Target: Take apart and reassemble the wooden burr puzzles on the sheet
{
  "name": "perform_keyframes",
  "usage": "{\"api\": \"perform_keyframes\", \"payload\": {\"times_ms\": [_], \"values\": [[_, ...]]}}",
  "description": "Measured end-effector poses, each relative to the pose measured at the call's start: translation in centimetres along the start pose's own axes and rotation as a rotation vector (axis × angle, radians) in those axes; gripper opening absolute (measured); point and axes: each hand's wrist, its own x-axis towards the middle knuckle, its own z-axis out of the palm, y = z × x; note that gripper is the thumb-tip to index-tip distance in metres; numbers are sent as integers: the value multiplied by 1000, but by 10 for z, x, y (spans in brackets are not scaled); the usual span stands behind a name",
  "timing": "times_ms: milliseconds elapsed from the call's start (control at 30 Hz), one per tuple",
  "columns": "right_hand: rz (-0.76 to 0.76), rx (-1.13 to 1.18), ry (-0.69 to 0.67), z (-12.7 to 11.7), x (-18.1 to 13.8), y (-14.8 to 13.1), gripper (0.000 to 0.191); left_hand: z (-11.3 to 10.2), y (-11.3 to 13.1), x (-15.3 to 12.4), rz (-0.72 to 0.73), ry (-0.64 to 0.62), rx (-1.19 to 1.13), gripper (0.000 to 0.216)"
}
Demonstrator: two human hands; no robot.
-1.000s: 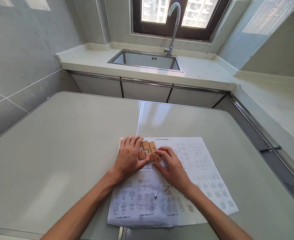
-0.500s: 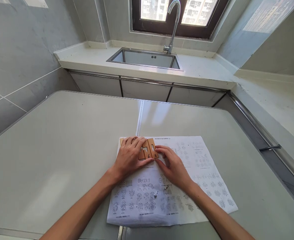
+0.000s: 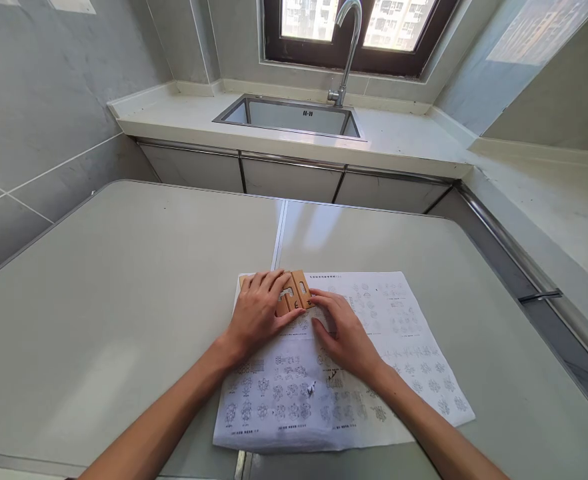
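Flat wooden puzzle pieces lie side by side at the upper left of a printed instruction sheet on the table. My left hand rests flat over the left pieces, fingers stretched out and pressing on them. My right hand comes in from the right, its fingertips touching the right edge of the rightmost piece. Part of the wooden set is hidden under my left hand.
The grey table has a seam down its middle. Beyond it stands a counter with a steel sink and a tap under a window. A side counter runs along the right.
The wooden pieces have been pushed closer together and slightly up the sheet. Both hands shifted a little away from me with them.
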Motion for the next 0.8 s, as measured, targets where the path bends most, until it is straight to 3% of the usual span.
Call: {"api": "perform_keyframes", "payload": {"times_ms": [367,500,667,800], "values": [[-63,-127,-84,3,-3,3,58,0,0,0,-57,21,63,58],[-26,-44,-12,2,-3,1,53,-1,-1,1,-54,52,77,60],[68,85,89,-1,-2,-1,24,-6,7,0,197,129,-11,30],[48,138,-20,-2,-4,-1,20,-5,24,-10,387,49,-142,8]]}}
